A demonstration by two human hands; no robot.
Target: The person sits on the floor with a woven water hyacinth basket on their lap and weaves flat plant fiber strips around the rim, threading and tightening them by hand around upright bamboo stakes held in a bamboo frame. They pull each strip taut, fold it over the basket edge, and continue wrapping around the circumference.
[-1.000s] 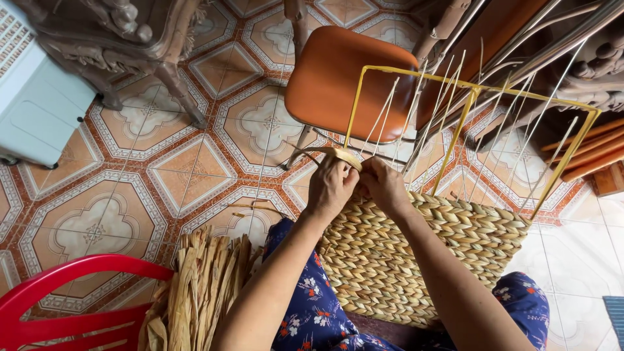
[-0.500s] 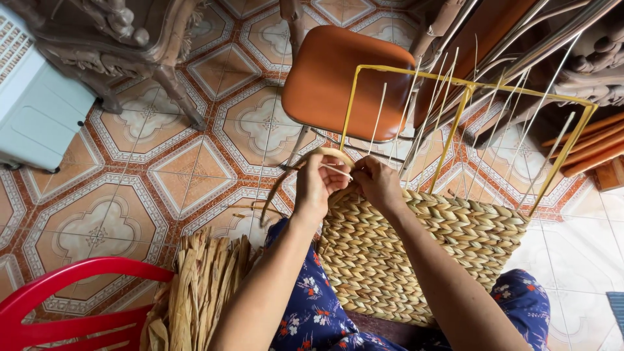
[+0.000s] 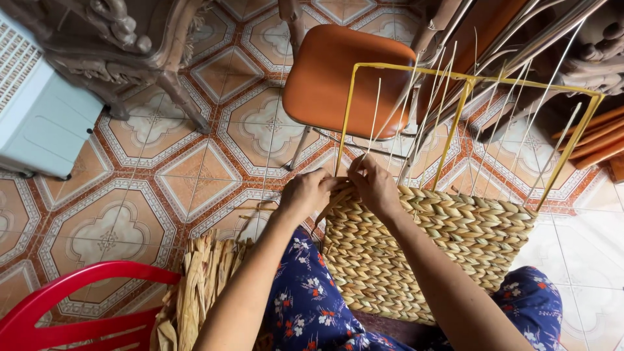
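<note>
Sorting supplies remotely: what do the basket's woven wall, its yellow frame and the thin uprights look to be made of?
The woven wall looks like twisted dried plant fibre: matte, straw-coloured, ropey strands. The yellow frame appears to be painted metal rod: thin, straight, evenly coloured. The thin uprights look like pale stiff wire or cane; which one is unclear.

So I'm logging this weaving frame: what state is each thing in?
Woven basket: part-woven, lower portion done, resting on the lap.
Yellow frame: upright, upper part bare.
Thin upright spokes: unwoven above the weave.
Left hand: gripping a strand at the weave's top edge.
Right hand: pinching the same spot.
Bundle of dried strands: loose beside the knee.
</note>
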